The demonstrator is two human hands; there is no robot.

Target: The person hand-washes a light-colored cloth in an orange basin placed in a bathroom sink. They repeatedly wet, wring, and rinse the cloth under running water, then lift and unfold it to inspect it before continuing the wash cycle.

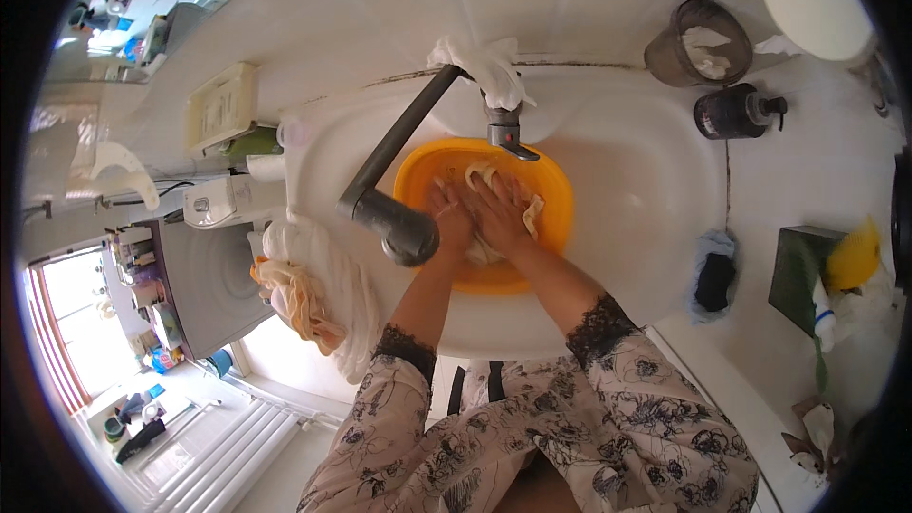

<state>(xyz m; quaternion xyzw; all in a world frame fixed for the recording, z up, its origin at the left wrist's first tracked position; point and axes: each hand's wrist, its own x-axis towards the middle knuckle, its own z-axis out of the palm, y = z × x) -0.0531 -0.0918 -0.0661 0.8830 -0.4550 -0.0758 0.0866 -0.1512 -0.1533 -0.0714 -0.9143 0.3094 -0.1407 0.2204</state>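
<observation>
An orange-yellow plastic basin (560,214) stands in the white sink with both my hands down inside it. My left hand (452,217) lies toward the basin's left side, fingers stretched forward. Beside it, my right hand (501,218) is flat with its fingers apart, pressing on a wet pale cloth (534,215). Folds of the cloth show beyond the right fingertips and under the palms; the rest is hidden by the hands. The dark grey faucet (404,228) reaches over the basin's left edge, close to my left wrist.
A white cloth (489,66) drapes over the faucet's base. Cream and white fabric (313,299) hangs over the sink's left edge. On the right are a dark pump bottle (736,112), a grey bin (701,43), a blue-and-black pad (713,275) and a dark green box (803,280).
</observation>
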